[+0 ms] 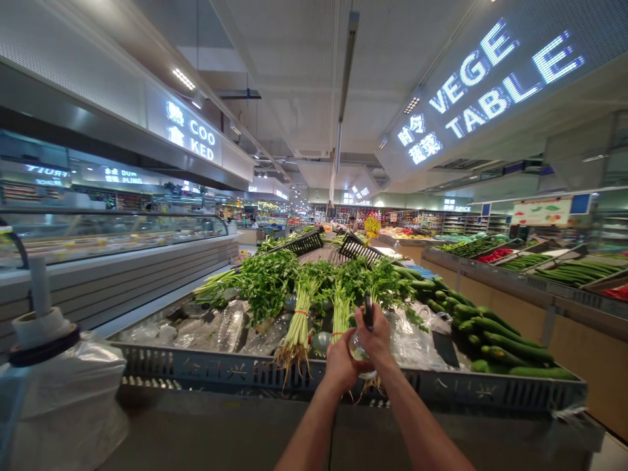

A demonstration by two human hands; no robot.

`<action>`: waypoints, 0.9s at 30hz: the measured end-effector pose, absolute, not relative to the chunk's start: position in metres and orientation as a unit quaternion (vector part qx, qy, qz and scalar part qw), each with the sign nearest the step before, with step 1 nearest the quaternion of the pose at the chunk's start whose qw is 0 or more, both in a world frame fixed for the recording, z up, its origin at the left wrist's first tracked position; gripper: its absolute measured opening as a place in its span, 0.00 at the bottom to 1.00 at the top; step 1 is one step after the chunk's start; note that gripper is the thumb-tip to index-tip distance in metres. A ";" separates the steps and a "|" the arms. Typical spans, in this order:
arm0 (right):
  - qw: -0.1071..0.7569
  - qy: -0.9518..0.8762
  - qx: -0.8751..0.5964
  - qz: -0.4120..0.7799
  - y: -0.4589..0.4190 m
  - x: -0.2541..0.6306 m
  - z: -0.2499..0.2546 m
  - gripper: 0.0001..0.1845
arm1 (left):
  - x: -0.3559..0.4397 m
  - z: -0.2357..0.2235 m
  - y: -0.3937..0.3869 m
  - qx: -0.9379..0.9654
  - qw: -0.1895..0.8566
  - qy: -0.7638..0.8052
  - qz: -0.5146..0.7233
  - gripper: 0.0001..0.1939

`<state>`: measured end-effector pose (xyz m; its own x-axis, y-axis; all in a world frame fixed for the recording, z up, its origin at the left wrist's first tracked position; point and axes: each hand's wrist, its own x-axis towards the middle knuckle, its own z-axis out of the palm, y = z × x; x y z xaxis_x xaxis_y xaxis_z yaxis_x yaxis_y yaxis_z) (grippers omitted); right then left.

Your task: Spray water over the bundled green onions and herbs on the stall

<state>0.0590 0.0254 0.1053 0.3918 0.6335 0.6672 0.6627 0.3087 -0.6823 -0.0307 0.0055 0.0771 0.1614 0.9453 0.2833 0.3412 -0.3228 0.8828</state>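
Note:
Both my hands are over the front edge of a produce crate. My right hand (375,335) is closed around a slim black upright part (367,311), which looks like the top of a clear bottle (358,348). Curled against the bottle's clear rounded side, my left hand (342,360) has its fingers partly hidden. Just behind the hands lies a bunch of leafy greens (342,307) tied with a red band. Another tied bunch (300,320) is to the left, its roots hanging over the crate's front rim (216,374). More greens (267,281) are piled behind.
Cucumbers or zucchini (500,337) fill the crate's right side. Clear plastic bottles (233,327) lie in its left part. A roll of plastic bags (63,386) stands at the near left. A glass display counter (122,235) runs along the left; vegetable bins (520,261) line the right.

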 end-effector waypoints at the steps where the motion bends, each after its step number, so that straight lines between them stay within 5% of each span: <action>1: 0.595 -0.552 -0.584 -0.015 0.024 0.060 0.106 0.21 | -0.031 0.079 0.004 0.691 0.331 0.465 0.444 0.37; 27: 0.582 -0.495 -0.641 -0.068 0.005 0.094 0.106 0.21 | 0.001 0.078 -0.005 0.718 0.352 0.437 0.411 0.39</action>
